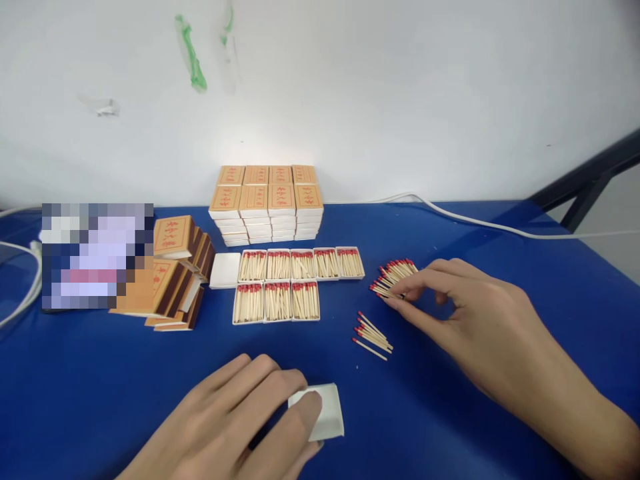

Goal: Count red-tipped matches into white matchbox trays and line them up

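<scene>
My left hand [250,417] is closed on an empty white matchbox tray [329,412] near the front edge, its thumb or finger lying over the tray's left side. At the right, my right hand [480,310] pinches at the near edge of a heap of red-headed matches [397,270], fingertips together; how many it holds is hidden. A small group of loose matches [373,333] lies between the two hands. Beyond them stand two rows of trays filled with matches [277,300], heads pointing away from me. An empty white tray [225,270] lies at the back row's left end.
A stacked block of orange matchboxes [265,200] stands by the white wall. At left, matchbox covers [173,287] are piled beside a blurred-out device [95,257]. A white cable [465,220] runs along the back right of the blue table [450,427].
</scene>
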The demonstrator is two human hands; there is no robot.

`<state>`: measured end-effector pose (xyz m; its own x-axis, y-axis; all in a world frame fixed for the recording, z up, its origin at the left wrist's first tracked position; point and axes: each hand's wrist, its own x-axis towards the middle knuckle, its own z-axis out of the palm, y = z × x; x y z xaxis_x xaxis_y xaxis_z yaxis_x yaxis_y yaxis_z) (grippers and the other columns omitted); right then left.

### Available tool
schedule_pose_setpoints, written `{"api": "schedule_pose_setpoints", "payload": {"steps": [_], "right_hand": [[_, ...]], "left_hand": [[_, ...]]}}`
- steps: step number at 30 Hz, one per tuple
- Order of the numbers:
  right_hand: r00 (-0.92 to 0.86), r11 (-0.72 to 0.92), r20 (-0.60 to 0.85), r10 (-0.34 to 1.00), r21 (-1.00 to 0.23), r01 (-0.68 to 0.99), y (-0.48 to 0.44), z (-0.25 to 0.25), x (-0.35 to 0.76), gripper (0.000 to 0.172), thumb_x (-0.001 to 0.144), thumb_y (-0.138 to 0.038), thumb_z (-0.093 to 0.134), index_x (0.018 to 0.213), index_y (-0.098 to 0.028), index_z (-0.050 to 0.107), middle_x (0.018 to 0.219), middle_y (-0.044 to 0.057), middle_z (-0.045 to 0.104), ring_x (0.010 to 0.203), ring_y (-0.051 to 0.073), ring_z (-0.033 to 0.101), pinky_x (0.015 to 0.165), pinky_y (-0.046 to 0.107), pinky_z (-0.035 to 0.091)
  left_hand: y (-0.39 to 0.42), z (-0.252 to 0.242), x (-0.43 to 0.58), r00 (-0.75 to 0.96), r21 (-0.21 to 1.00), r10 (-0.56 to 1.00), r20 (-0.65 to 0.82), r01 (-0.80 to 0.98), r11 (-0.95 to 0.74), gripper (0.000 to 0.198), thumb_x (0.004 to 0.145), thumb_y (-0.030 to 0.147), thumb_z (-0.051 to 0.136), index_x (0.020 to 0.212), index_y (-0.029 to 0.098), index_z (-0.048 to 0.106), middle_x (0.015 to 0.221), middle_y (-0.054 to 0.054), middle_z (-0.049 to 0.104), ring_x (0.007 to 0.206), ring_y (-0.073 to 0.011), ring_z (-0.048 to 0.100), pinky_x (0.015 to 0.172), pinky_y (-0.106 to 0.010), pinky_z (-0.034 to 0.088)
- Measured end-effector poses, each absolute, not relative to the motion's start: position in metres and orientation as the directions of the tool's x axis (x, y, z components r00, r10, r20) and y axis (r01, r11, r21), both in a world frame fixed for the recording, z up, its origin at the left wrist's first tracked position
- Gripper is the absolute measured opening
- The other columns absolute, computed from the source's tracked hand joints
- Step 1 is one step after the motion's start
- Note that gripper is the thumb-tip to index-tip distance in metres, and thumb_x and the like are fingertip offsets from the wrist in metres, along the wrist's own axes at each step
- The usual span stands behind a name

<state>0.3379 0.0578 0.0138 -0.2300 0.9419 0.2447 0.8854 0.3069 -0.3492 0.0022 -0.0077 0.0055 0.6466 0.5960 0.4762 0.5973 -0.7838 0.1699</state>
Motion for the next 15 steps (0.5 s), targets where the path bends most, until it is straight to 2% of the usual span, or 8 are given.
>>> {"api": "schedule_pose_setpoints", "payload": {"steps": [5,7,10,15], "right_hand": [[-0.25,0.315,0.214,0.944,-0.367,0.875,0.058,0.011,0.34,0.021,0.113,-0.045,0.071,0.104,-0.034,0.086,0.101,0.004,0.082,0.085,0.028,0.072,0.077,0.045,0.052],[-0.255,0.314,0.197,0.947,-0.386,0.868,0.058,0.013,0.34,0.02,0.112,-0.043,0.072,0.101,-0.034,0.086,0.099,0.004,0.082,0.086,0.028,0.072,0.076,0.043,0.052],[-0.277,0.311,0.141,0.95,-0.448,0.838,0.055,0.018,0.336,0.016,0.108,-0.04,0.077,0.096,-0.033,0.085,0.097,0.002,0.082,0.086,0.026,0.073,0.072,0.039,0.052],[-0.335,0.304,0.045,0.941,-0.545,0.781,0.053,0.029,0.331,0.021,0.109,-0.043,0.077,0.092,-0.033,0.085,0.098,0.0,0.083,0.079,0.021,0.073,0.067,0.036,0.053]], "left_hand": [[-0.009,0.003,0.002,0.64,0.158,0.588,0.494,0.599,-0.785,0.024,0.125,0.022,0.052,0.125,0.023,0.076,0.109,0.001,0.089,0.091,-0.0214,0.087,0.087,-0.041,0.068],[-0.01,0.003,0.004,0.643,0.169,0.598,0.478,0.601,-0.781,0.023,0.125,0.023,0.053,0.125,0.024,0.077,0.111,0.002,0.09,0.094,-0.0208,0.087,0.09,-0.04,0.068],[-0.01,0.003,0.007,0.638,0.169,0.604,0.478,0.607,-0.776,0.025,0.127,0.025,0.051,0.125,0.024,0.076,0.11,0.003,0.09,0.093,-0.0199,0.086,0.092,-0.04,0.067],[-0.009,0.004,0.007,0.642,0.152,0.595,0.483,0.608,-0.779,0.026,0.128,0.026,0.05,0.125,0.024,0.076,0.11,0.003,0.089,0.092,-0.0201,0.086,0.091,-0.041,0.066]]}}
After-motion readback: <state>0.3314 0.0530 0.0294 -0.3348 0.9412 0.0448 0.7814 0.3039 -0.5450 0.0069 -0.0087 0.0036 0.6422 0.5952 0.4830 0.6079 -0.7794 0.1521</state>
